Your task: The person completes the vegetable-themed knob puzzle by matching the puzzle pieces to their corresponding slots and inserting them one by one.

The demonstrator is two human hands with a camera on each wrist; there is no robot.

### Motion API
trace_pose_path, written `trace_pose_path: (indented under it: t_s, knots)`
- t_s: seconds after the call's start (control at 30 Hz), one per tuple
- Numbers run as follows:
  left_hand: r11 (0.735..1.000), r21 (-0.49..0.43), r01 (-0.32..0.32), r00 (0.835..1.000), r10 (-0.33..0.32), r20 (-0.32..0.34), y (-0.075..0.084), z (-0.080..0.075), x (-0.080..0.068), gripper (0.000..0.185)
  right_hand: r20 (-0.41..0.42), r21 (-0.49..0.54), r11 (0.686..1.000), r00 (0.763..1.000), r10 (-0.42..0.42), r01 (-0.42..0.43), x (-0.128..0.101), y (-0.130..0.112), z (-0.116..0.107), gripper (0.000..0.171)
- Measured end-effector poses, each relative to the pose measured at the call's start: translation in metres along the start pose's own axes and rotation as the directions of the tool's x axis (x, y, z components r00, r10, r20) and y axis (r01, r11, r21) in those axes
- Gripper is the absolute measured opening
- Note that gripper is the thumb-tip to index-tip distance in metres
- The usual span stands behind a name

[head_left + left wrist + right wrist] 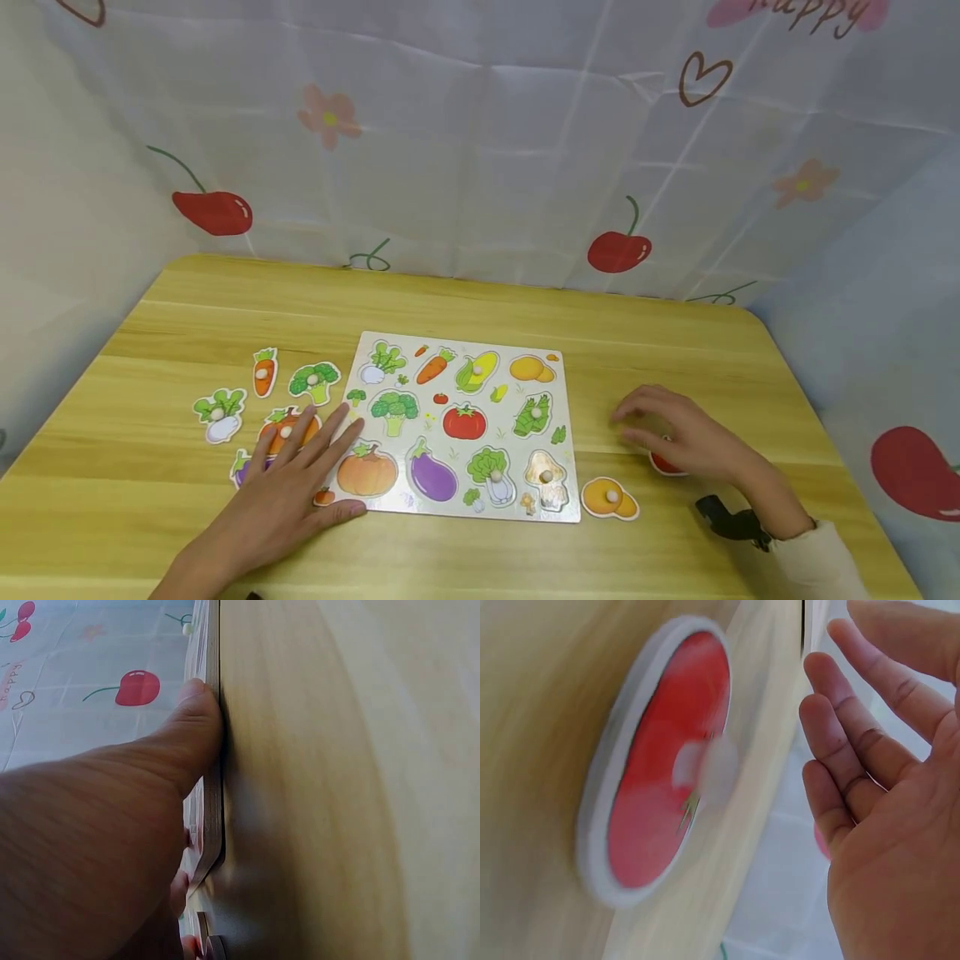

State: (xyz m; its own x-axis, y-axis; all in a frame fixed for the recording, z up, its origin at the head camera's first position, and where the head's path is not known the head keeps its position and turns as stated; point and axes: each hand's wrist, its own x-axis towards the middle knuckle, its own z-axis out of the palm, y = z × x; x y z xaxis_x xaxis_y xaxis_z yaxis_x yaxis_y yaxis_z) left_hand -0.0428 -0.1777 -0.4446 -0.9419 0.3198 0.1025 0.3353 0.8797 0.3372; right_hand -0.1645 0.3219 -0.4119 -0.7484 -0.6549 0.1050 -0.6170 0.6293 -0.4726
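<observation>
A wooden vegetable puzzle board (501, 425) lies on the table. My left hand (288, 500) rests on its left edge with fingers spread. In the left wrist view, the thumb (196, 727) lies along the board's edge. Under and beside that hand are a pumpkin piece (281, 425) and an eggplant piece (242, 468), both partly hidden. My right hand (678, 425) hovers right of the board, fingers loosely bent and holding nothing. Just below it is a tomato piece (666, 462), partly covered; the right wrist view shows the red tomato piece (652, 817) with its knob, apart from the fingers.
Left of the board lie a carrot piece (264, 379), a broccoli piece (318, 392) and a white radish piece (221, 425). An orange-yellow potato-like piece (600, 497) lies by the board's lower right corner. Knobbed corn (478, 370) and mushroom (546, 476) pieces sit in the board.
</observation>
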Motion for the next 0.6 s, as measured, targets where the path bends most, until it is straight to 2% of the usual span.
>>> trace_pose_path:
  t_s: [0.13, 0.43, 0.6]
  knots:
    - [1.000, -0.001, 0.001, 1.000, -0.001, 0.005, 0.000, 0.000, 0.000, 0.084, -0.005, 0.038, 0.999, 1.000, 0.024, -0.024, -0.010, 0.005, -0.004, 0.021]
    - [1.000, -0.017, 0.007, 1.000, -0.007, 0.016, 0.000, 0.000, 0.001, 0.084, 0.001, 0.118, 0.993, 1.000, -0.005, 0.005, -0.034, 0.019, -0.013, 0.028]
    - [1.000, -0.016, 0.008, 1.000, -0.008, 0.012, 0.000, 0.000, 0.001, 0.084, 0.005, 0.134, 0.989, 0.998, -0.059, 0.058, -0.044, 0.025, -0.019, 0.034]
